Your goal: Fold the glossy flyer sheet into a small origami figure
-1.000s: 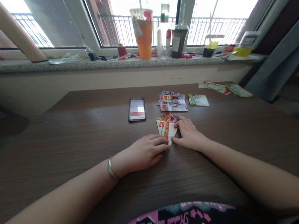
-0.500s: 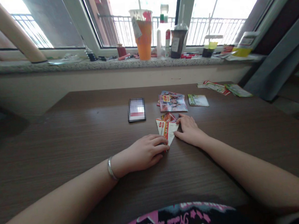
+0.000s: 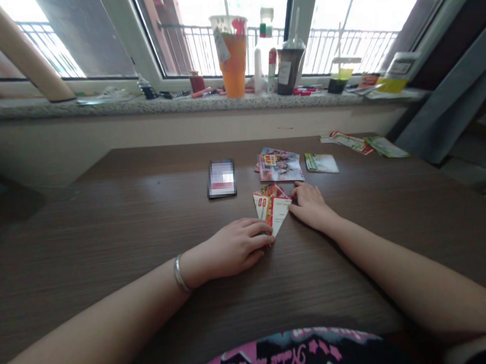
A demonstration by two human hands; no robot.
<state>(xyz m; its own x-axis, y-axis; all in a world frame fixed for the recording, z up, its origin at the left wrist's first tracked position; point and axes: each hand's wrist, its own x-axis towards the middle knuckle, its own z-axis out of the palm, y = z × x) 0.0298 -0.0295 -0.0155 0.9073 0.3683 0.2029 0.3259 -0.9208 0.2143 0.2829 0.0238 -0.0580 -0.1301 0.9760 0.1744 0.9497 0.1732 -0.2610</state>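
Observation:
A folded printed leaflet [image 3: 280, 214], white with red and orange print, lies on the desk between my hands and narrows to a point toward me. My left hand [image 3: 241, 247] has its fingers curled over the leaflet's lower left side and holds it there; the fingertips partly hide that edge. At the leaflet's right corner, my right hand [image 3: 310, 206] rests on the desk with thumb and forefinger apart. A red patterned piece [image 3: 273, 190] shows from under the leaflet's far edge.
Beyond the leaflet lie glossy printed cards [image 3: 281, 167], a small green-and-white stack [image 3: 322, 163] and more papers [image 3: 353, 142]. A dark-edged flat device [image 3: 221, 179], its face blurred, lies to the left. An orange drink cup [image 3: 233, 62] and bottles line the windowsill [image 3: 118, 105].
My right hand has slid slightly right, its thumb moving off the leaflet's face to the corner. The left hand stays in place on the leaflet.

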